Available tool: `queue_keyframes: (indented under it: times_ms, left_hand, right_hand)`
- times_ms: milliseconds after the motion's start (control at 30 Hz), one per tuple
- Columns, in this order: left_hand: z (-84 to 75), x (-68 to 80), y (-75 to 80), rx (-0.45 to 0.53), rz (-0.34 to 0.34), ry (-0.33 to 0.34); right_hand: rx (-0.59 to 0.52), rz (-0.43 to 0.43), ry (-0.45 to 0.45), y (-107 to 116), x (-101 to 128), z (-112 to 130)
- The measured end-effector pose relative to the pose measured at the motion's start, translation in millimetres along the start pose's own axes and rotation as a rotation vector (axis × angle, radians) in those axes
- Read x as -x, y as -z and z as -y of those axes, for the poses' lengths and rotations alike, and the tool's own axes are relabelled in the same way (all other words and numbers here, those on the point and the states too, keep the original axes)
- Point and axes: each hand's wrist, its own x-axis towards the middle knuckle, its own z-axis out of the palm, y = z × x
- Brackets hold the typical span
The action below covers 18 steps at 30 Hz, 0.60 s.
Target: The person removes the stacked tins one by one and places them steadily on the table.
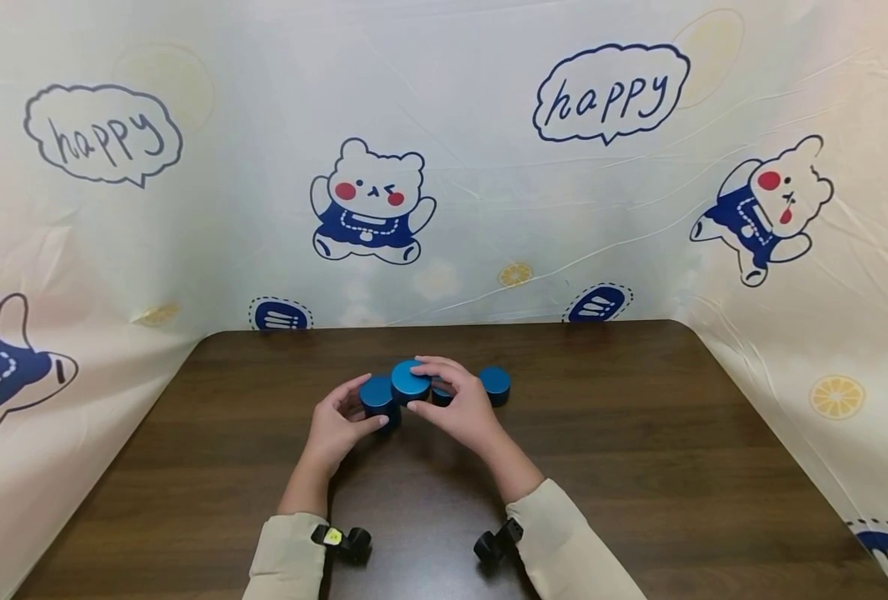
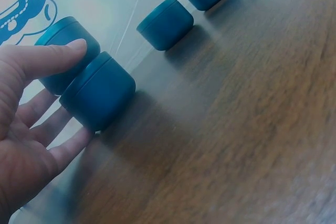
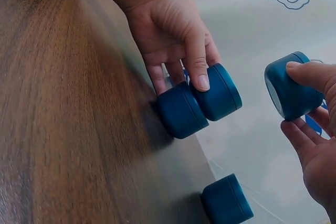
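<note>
Two round blue lidded tins stand one on the other near the far middle of the table. My left hand (image 1: 333, 433) holds this stack from the left, thumb on the upper tin (image 2: 68, 51) and fingers behind; the lower tin (image 2: 100, 93) rests on the wood. Just right of the stack, my right hand (image 1: 462, 408) grips a third blue tin (image 3: 294, 85) between thumb and fingers. That tin is raised clear of the table, its pale underside partly showing in the right wrist view. In the head view it slightly overlaps the upper stacked tin.
On the table stand two more blue tins, one (image 1: 441, 396) partly hidden behind my right hand and another (image 1: 495, 386) further right. The brown wooden table (image 1: 639, 467) ends at a printed cloth backdrop (image 1: 481, 192) with bear drawings, which also hangs along both sides.
</note>
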Motion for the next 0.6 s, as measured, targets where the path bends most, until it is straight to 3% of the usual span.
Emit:
queue_keyframes:
  times_ms: [600]
  left_hand:
    - [0.8, -0.4, -0.2, 0.007, -0.005, 0.016]
  right_hand:
    - [-0.009, -0.021, -0.013, 9.7, 8.7, -4.5]
